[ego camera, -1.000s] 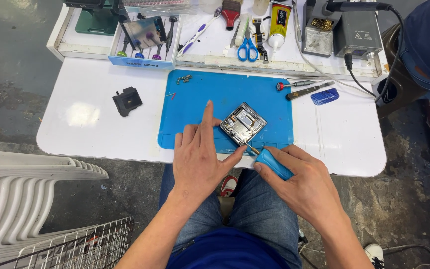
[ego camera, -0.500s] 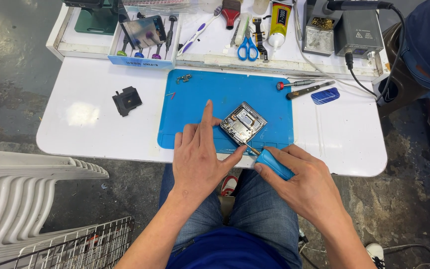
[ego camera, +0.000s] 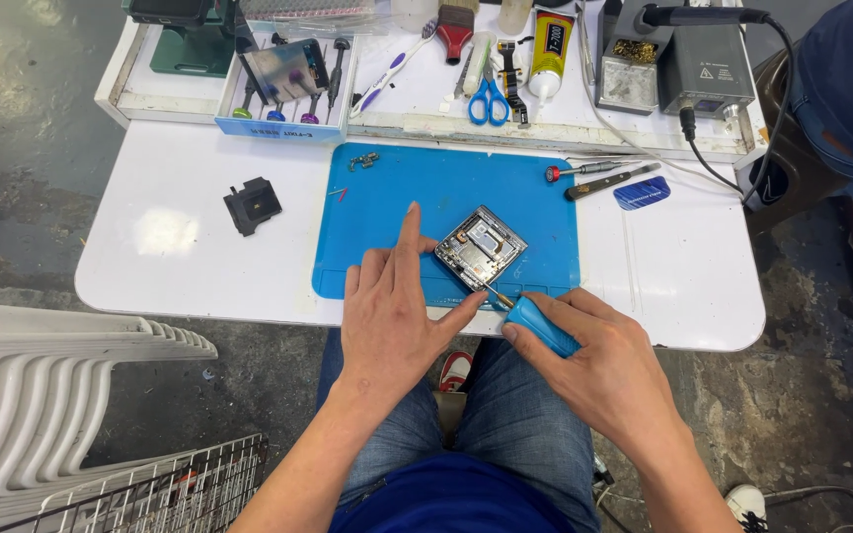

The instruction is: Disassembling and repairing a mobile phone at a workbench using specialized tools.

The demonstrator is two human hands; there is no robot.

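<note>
— Head view: opened small device [ego camera: 481, 247], square, innards showing, tilted near the middle of blue work mat [ego camera: 387, 212]. Which step?

— Looks like unscrewing or prying at the device's near corner. Right hand [ego camera: 604, 370] closed around blue-handled screwdriver [ego camera: 537, 324], tip touching that corner. Left hand [ego camera: 392, 316] spread flat just left of the device, forefinger stretched out, thumb braced toward its near edge, gripping nothing.

— Next move?

— Probably a steady, upright tip and a firm hold-down.

— Packages, labels?

— Beyond the mat's far edge: yellow glue tube [ego camera: 551, 44] with black cap, blue-handled scissors [ego camera: 489, 99], blue-fronted tool rack [ego camera: 283, 94]. Right of the mat: small blue card [ego camera: 641, 192]. Left of the mat: black part [ego camera: 253, 205].
</note>
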